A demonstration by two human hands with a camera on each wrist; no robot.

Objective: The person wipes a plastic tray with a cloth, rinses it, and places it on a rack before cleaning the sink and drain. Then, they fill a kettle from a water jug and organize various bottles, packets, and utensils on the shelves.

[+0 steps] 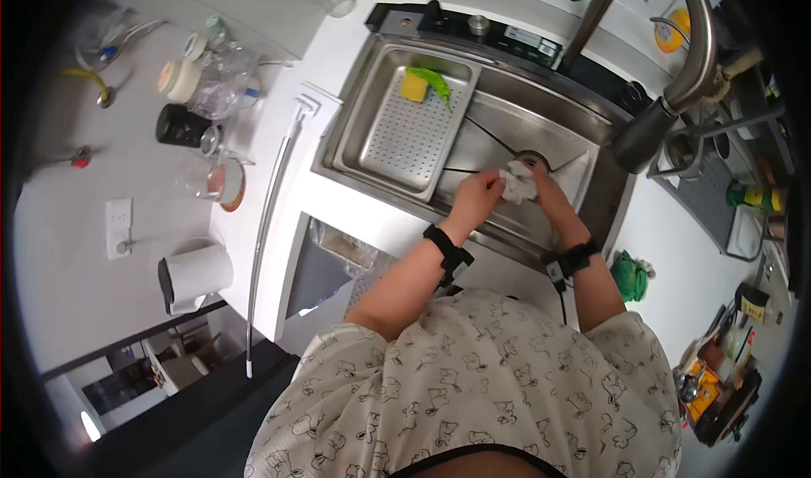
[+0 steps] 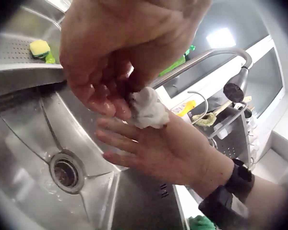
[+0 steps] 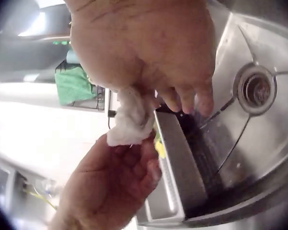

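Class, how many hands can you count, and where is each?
2: the left hand, gripping a crumpled white wad over the sink, and the right hand opposite, touching it. No others show.

Pale plain wall [image 1: 59, 258] along the left; white socket plate [image 1: 119, 214] on it. White countertop [image 1: 363, 216] runs left, near and right. Far side: white-framed panes [image 2: 266, 76], bright rectangular light [image 2: 221, 38] beside the frame. Near left: dark flat surface [image 1: 194, 410], floor or furniture unclear. Past it, some furniture [image 1: 169, 364], small in view, and another bright light [image 1: 90, 426].
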